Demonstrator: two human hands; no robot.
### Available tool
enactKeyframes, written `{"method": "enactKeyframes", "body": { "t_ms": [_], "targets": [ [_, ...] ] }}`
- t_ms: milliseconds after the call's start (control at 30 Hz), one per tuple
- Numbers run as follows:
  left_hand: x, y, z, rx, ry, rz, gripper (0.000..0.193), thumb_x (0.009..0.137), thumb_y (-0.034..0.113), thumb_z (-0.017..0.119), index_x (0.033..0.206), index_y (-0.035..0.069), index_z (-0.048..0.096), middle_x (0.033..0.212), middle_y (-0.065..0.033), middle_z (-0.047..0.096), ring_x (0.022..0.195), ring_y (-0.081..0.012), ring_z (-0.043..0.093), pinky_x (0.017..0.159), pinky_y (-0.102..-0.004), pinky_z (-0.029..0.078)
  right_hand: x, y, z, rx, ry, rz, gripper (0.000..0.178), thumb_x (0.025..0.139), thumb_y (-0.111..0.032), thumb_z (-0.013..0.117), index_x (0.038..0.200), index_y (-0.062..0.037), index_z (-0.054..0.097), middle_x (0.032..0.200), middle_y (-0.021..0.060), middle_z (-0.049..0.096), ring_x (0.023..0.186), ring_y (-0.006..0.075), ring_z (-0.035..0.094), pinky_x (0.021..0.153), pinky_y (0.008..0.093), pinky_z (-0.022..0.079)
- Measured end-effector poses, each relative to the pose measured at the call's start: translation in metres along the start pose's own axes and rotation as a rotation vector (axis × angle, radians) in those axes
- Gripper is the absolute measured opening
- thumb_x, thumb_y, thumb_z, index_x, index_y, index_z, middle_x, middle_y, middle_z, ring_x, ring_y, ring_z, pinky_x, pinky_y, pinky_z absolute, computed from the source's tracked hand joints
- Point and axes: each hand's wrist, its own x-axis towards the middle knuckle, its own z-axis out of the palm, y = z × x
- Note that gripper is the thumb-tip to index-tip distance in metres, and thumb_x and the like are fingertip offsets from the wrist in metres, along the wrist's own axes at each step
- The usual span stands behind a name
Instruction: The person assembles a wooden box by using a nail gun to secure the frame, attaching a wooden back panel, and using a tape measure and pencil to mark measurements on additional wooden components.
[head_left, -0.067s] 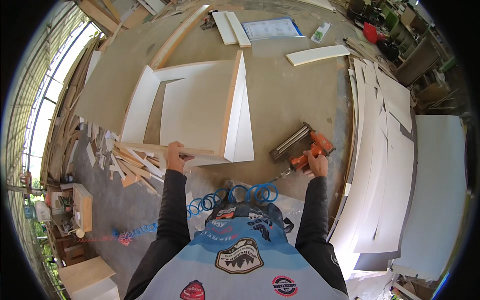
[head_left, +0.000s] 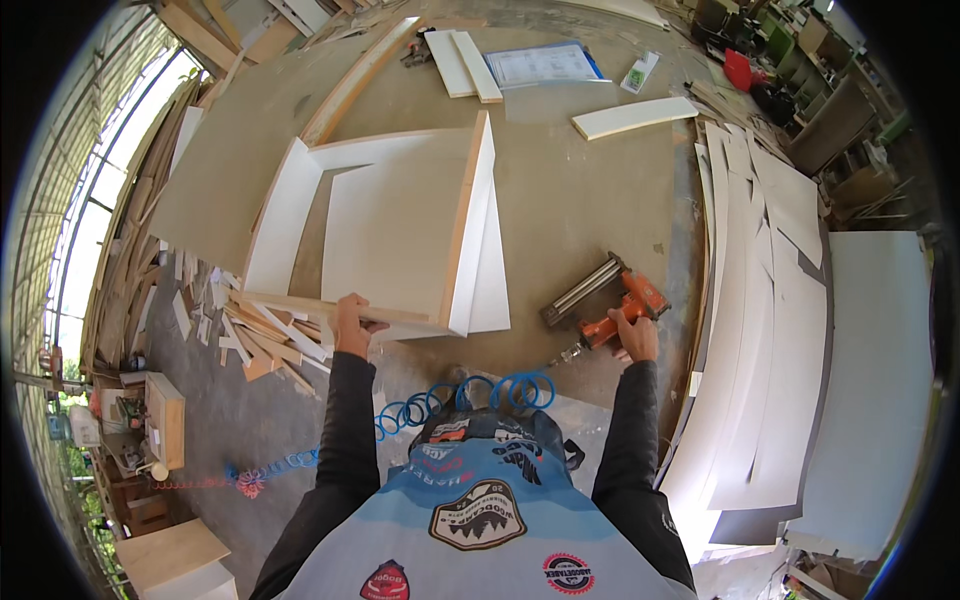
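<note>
My left hand (head_left: 352,325) grips the near edge of an open white box frame (head_left: 275,240) with bare wood-coloured edges, fingers wrapped over the board. Inside and partly under the frame lies a flat white panel (head_left: 395,235), its corner sticking out at the right side. My right hand (head_left: 632,338) is closed round the handle of an orange nail gun (head_left: 640,295), whose silver magazine (head_left: 585,287) points left toward the frame. The gun is apart from the frame. A coiled blue air hose (head_left: 525,390) runs from its fitting past my waist to the left.
At the table's far side lie white strips (head_left: 635,117), a blue clipboard with a drawing (head_left: 543,62) and a long board (head_left: 360,80). Offcuts (head_left: 265,335) pile on the floor at left. White sheets (head_left: 745,330) are stacked at right; wood pieces lean at the left wall.
Everything on the table has shifted slightly downward in the view. Both hands keep their hold on the frame and the nail gun.
</note>
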Motion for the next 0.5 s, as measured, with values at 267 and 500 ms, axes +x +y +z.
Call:
{"method": "enactKeyframes", "body": {
  "t_ms": [267,500],
  "targets": [
    [-0.049,0.054,-0.01,0.073,0.268,0.017,0.025,0.068,0.022,0.065,0.081,0.002,0.059,0.082,-0.0143,0.06,0.067,-0.028,0.064,0.054,-0.0431,0.056,-0.027,-0.041,-0.032,-0.117,0.131,0.084,0.065,0.088,-0.064,0.052,0.091,-0.0024,0.075,0.087,0.0197,0.072,0.087,0.0343,0.071,0.079,0.0442,0.053],
    [-0.032,0.062,-0.091,0.127,0.211,0.108,0.029,0.063,0.018,0.064,0.082,-0.004,0.058,0.077,-0.0123,0.056,0.069,-0.0268,0.06,0.061,-0.0377,0.051,-0.026,-0.07,0.009,0.515,0.223,-0.441,0.049,0.09,-0.039,0.066,0.125,-0.0051,0.061,0.1,0.0164,0.068,0.093,0.0313,0.068,0.084,0.0399,0.054]
  ]
}}
